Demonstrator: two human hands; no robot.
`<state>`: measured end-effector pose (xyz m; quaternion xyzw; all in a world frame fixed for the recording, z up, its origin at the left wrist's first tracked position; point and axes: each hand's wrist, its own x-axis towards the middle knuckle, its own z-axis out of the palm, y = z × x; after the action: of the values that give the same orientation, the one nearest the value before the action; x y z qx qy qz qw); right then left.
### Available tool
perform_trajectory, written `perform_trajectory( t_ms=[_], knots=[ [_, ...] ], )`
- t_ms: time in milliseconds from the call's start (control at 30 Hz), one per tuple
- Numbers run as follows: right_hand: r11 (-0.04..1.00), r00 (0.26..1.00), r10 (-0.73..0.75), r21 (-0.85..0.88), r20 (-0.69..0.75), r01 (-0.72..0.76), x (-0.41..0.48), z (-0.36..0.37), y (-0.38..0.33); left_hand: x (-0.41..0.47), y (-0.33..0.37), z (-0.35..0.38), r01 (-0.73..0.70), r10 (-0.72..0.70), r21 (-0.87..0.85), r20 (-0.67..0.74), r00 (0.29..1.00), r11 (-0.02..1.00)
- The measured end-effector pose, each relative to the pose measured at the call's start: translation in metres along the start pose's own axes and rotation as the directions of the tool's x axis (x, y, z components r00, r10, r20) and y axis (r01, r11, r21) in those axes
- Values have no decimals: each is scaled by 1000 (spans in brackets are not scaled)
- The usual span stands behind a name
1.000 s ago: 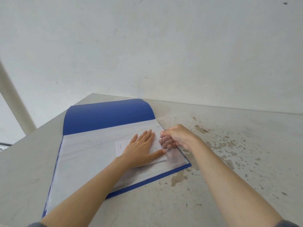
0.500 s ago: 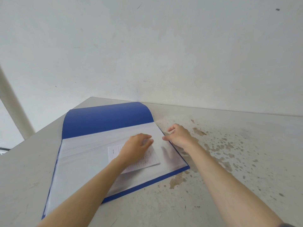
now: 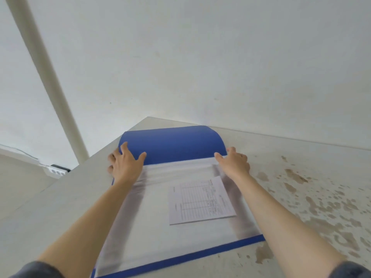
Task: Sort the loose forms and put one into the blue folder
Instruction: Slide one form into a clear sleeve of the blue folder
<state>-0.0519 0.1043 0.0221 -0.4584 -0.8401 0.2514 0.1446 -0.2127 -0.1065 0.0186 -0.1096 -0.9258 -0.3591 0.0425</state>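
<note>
On a stained grey table [image 3: 301,177], a blue folder [image 3: 172,145] lies open, its cover curling upright at the far end and its clear sleeve pages facing up. A printed form [image 3: 200,201] with ruled tables rests on the right part of those pages (whether inside a sleeve or simply on top cannot be told). Half a second earlier the person's two hands were down at this form, pressing and adjusting it; now both have let go and moved to the folder's far end. The left hand [image 3: 125,164] is spread open, fingers touching the cover's left corner; the right hand [image 3: 233,163] rests loosely open at the right corner, gripping nothing clearly. This suggests the form is placed and closing the cover comes next.
</note>
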Motion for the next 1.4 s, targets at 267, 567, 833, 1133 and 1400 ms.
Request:
perform_trajectory(
  t_ms=[267,567,833,1133,1400],
  knots=[
    [998,991,-67,-26,-114,64,5,21,-9,24,-6,0,130,-124,-227,39,992,965],
    [958,964,-40,265,-265,113,-1,0,0,21,13,-23,10,-7,-617,8,1000,787],
    [952,914,-63,249,-401,175,-3,-39,11,2,36,-35,12,30,-804,37,999,595],
    [978,846,210,117,-490,-175,-18,-74,54,-23,52,-19,45,-177,-932,-21,984,359],
    [716,766,526,678,-368,-165,-34,-92,80,-46,63,-10,16,-234,-953,-59,970,303]
  ],
)
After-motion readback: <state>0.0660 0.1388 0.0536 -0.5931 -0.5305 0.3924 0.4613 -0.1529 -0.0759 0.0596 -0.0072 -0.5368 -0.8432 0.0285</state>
